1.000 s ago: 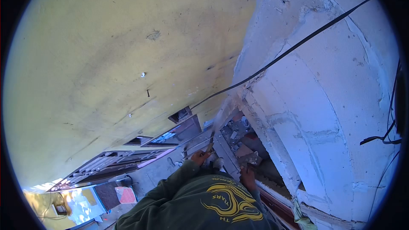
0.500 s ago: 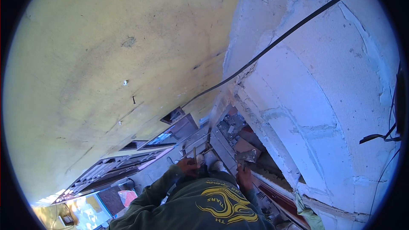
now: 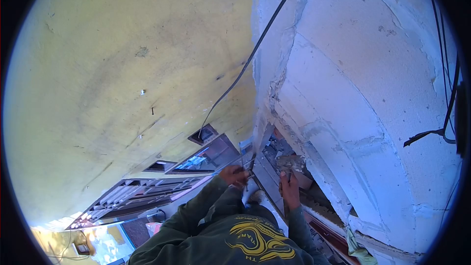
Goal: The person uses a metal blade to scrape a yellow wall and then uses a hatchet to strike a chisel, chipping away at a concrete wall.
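Observation:
Low in the middle, my left hand [image 3: 234,175] is closed round something thin and dark that I cannot make out clearly, near the foot of the yellow wall [image 3: 162,59]. To its right, my right hand [image 3: 290,189] grips the handle of a flat trowel-like tool [image 3: 291,163]. The tool's greyish blade points up and away from me, over the rubble. Both hands are in front of my dark green shirt, apart from each other.
A rough whitish wall [image 3: 338,93] rises on the right, with rubble [image 3: 273,150] in the gap at its base. A black cable [image 3: 255,49] hangs across the corner. Window openings [image 3: 206,156] line the yellow wall. Greenish cloth [image 3: 359,249] lies lower right.
Both hands have risen in view, the left also moving right. The tool in my right hand now shows its blade more plainly. The view has shifted, and the cable looks steeper.

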A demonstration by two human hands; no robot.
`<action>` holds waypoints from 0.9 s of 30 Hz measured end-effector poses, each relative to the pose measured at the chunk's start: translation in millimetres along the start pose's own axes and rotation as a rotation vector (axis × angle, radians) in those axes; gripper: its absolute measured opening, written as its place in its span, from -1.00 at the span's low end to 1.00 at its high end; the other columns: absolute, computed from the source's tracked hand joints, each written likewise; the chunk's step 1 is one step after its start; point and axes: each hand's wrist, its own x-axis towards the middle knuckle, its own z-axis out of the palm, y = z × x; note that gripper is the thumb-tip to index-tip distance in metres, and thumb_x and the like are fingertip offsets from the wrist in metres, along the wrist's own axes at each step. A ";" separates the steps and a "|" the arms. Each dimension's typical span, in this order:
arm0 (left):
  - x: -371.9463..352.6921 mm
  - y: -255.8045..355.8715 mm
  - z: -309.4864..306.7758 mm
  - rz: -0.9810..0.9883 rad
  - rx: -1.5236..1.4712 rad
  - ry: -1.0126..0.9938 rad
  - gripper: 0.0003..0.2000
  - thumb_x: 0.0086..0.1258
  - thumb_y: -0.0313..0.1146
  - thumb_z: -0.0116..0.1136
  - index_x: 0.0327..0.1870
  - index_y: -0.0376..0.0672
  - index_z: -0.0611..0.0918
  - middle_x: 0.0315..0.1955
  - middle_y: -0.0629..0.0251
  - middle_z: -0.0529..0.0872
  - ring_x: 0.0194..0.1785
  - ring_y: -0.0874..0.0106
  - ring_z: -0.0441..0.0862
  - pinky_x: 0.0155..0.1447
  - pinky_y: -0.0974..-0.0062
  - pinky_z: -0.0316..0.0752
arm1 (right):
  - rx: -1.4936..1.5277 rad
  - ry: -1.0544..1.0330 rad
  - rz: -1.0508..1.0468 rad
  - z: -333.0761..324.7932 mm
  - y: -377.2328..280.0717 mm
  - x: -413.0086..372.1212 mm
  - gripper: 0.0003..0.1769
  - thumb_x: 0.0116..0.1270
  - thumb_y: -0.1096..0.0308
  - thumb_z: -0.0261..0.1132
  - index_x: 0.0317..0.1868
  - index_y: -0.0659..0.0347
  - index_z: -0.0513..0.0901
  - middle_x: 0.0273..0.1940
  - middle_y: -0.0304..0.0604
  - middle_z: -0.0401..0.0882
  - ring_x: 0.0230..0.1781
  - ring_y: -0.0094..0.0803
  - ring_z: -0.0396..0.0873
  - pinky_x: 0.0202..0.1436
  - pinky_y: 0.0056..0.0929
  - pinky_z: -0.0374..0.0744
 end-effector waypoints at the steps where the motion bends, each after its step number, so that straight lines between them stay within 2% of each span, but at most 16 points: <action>1: 9.2 40.3 6.6 0.046 -0.011 0.012 -0.65 0.37 -0.10 0.23 -0.13 -0.27 0.59 -0.33 0.24 0.73 -0.26 0.42 0.71 -0.24 0.42 0.67 | 0.013 0.002 -0.004 2.1 -6.9 5.3 -0.63 0.45 0.12 0.16 -0.13 0.34 0.50 -0.63 -0.31 0.37 -0.68 -0.58 0.31 -0.60 -0.48 0.30; 2: 25.7 64.8 8.1 0.115 -0.011 0.027 -0.65 0.40 -0.09 0.18 -0.13 -0.26 0.58 -0.33 0.25 0.73 -0.24 0.43 0.71 -0.26 0.43 0.67 | 0.079 0.023 -0.066 4.5 -12.9 10.6 -0.66 0.46 0.14 0.15 -0.14 0.32 0.49 -0.63 -0.33 0.36 -0.68 -0.60 0.30 -0.60 -0.49 0.29; 4: 51.2 123.4 13.3 0.280 -0.030 0.038 -0.63 0.45 -0.04 0.10 -0.14 -0.24 0.57 -0.36 0.26 0.71 -0.32 0.44 0.71 -0.34 0.48 0.64 | 0.164 0.055 -0.122 12.1 -30.2 18.9 -0.69 0.47 0.16 0.13 -0.15 0.30 0.48 -0.64 -0.35 0.35 -0.68 -0.62 0.29 -0.61 -0.51 0.27; 6: 71.5 177.0 16.9 0.388 -0.075 0.080 -0.63 0.47 -0.05 0.06 -0.09 -0.25 0.56 -0.38 0.25 0.69 -0.34 0.44 0.70 -0.34 0.49 0.64 | 0.268 0.160 -0.265 21.7 -56.1 28.1 -0.73 0.49 0.20 0.10 -0.27 0.25 0.48 -0.64 -0.37 0.34 -0.67 -0.64 0.28 -0.61 -0.56 0.25; 9: 99.6 236.6 10.2 0.451 -0.086 0.103 -0.63 0.47 -0.03 0.06 -0.12 -0.23 0.58 -0.43 0.25 0.68 -0.39 0.47 0.69 -0.38 0.53 0.61 | 0.302 0.219 -0.392 30.2 -88.3 44.6 -0.69 0.49 0.20 0.09 -0.39 0.22 0.47 -0.65 -0.36 0.34 -0.67 -0.64 0.29 -0.61 -0.57 0.25; 11: 111.2 259.7 4.5 0.471 -0.155 0.092 -0.63 0.46 -0.02 0.07 -0.17 -0.22 0.59 -0.47 0.25 0.68 -0.44 0.46 0.68 -0.38 0.53 0.60 | 0.345 0.249 -0.396 38.3 -111.0 53.2 -0.66 0.49 0.18 0.09 -0.42 0.22 0.46 -0.66 -0.36 0.34 -0.67 -0.64 0.29 -0.61 -0.56 0.24; 13: 121.2 271.5 -0.7 0.457 -0.127 0.086 -0.63 0.46 -0.03 0.06 -0.18 -0.22 0.59 -0.48 0.25 0.67 -0.45 0.45 0.67 -0.39 0.52 0.60 | 0.381 0.279 -0.398 44.5 -118.6 63.6 -0.63 0.49 0.17 0.09 -0.45 0.21 0.46 -0.66 -0.36 0.33 -0.67 -0.64 0.28 -0.62 -0.55 0.24; 15: 126.1 276.7 -4.0 0.448 -0.105 0.083 -0.63 0.47 -0.03 0.06 -0.19 -0.22 0.59 -0.49 0.24 0.67 -0.46 0.45 0.67 -0.39 0.51 0.60 | 0.378 0.225 -0.471 50.3 -121.1 74.6 -0.63 0.50 0.08 0.06 -0.19 0.28 0.46 -0.53 -0.29 0.40 -0.66 -0.64 0.34 -0.64 -0.62 0.27; 19: 128.6 281.4 -7.3 0.429 -0.166 0.068 -0.65 0.47 -0.06 0.05 -0.20 -0.23 0.59 -0.50 0.25 0.66 -0.48 0.43 0.65 -0.40 0.46 0.58 | 0.415 0.217 -0.487 62.6 -128.9 87.2 -0.63 0.50 0.07 0.06 -0.18 0.28 0.47 -0.51 -0.27 0.42 -0.64 -0.63 0.36 -0.63 -0.62 0.28; 21: 129.0 283.3 -5.4 0.426 -0.167 0.063 -0.66 0.47 -0.06 0.05 -0.21 -0.23 0.59 -0.51 0.25 0.65 -0.48 0.43 0.64 -0.41 0.45 0.57 | 0.465 0.294 -0.508 72.0 -134.5 91.8 -0.58 0.48 0.08 0.08 -0.42 0.25 0.48 -0.66 -0.35 0.33 -0.68 -0.61 0.28 -0.59 -0.54 0.24; 24: 130.2 287.2 3.2 0.426 -0.229 0.041 -0.65 0.46 -0.06 0.07 -0.22 -0.24 0.59 -0.52 0.25 0.63 -0.48 0.40 0.65 -0.41 0.45 0.57 | 0.545 0.336 -0.496 84.8 -138.4 95.3 -0.58 0.47 0.06 0.08 -0.39 0.27 0.50 -0.65 -0.34 0.35 -0.67 -0.60 0.30 -0.59 -0.54 0.26; 27: 128.3 289.1 9.9 0.417 -0.244 0.117 -0.64 0.44 -0.06 0.09 -0.24 -0.26 0.58 -0.53 0.24 0.62 -0.48 0.38 0.65 -0.40 0.45 0.58 | 0.592 0.300 -0.525 92.4 -135.3 99.1 -0.58 0.47 0.07 0.08 -0.36 0.28 0.51 -0.62 -0.33 0.39 -0.65 -0.60 0.34 -0.58 -0.55 0.29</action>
